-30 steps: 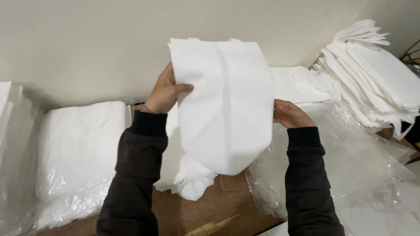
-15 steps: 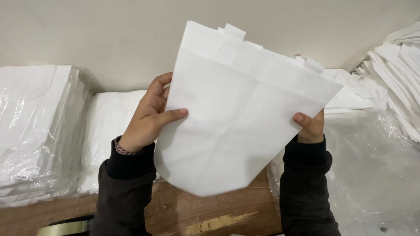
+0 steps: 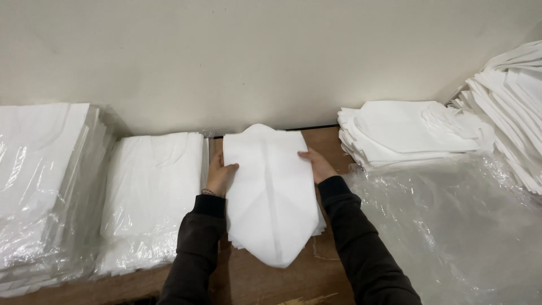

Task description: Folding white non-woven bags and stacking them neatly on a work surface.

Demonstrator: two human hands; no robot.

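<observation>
A plain pale wall (image 3: 271, 56) is standing at the back. A brown wooden table (image 3: 271, 285) is sitting right against it. Soft light is falling evenly on the wall, and a dark thin shadow is running along where the wall is meeting the table.

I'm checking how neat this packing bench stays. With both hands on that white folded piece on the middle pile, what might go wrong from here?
1. The white folded piece has its pointed end over the wooden bench's near side; the small pile under it may slide when the left hand and right hand let go.
2. The loose clear plastic sheet lies close to the right sleeve and might snag.
</observation>
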